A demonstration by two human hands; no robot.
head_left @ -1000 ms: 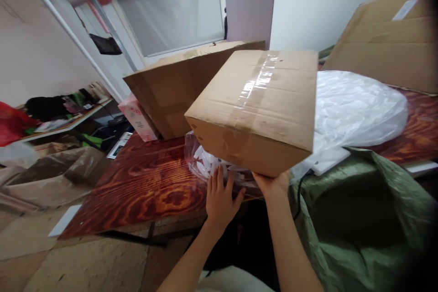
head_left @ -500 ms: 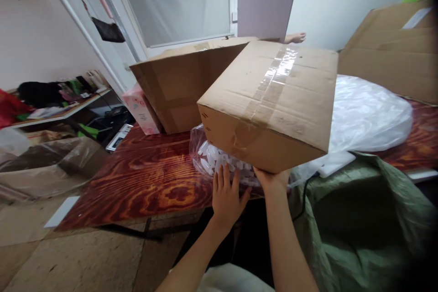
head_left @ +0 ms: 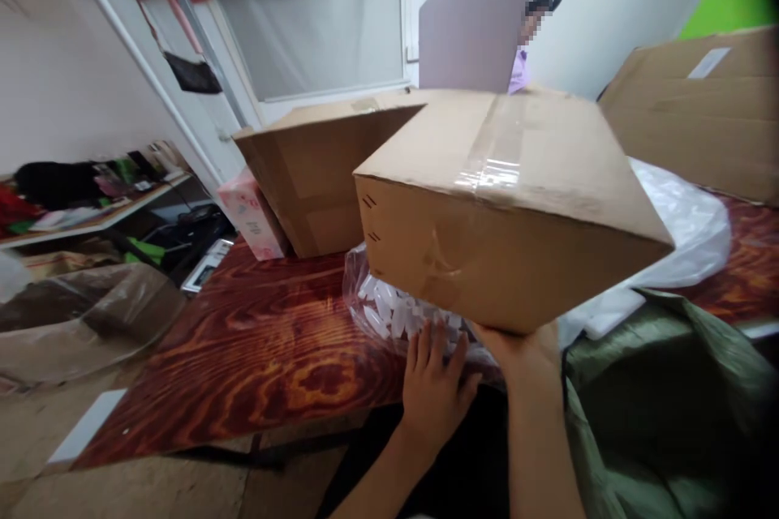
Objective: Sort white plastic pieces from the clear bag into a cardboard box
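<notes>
With the right hand (head_left: 523, 349) cupped under the taped carton (head_left: 505, 203) and the left hand (head_left: 435, 385) spread flat on the clear bag (head_left: 389, 308) at the table (head_left: 256, 357) front edge, the tilted carton may slip off.

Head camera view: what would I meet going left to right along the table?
Pink tissue pack → open cardboard box → taped cardboard box, propped by the right hand → white plastic bag.

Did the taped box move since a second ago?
Yes. The taped box has tipped, its near edge lifted by the right hand; it now hides more of the white plastic bag behind it. The left hand rests on the clear bag.
</notes>
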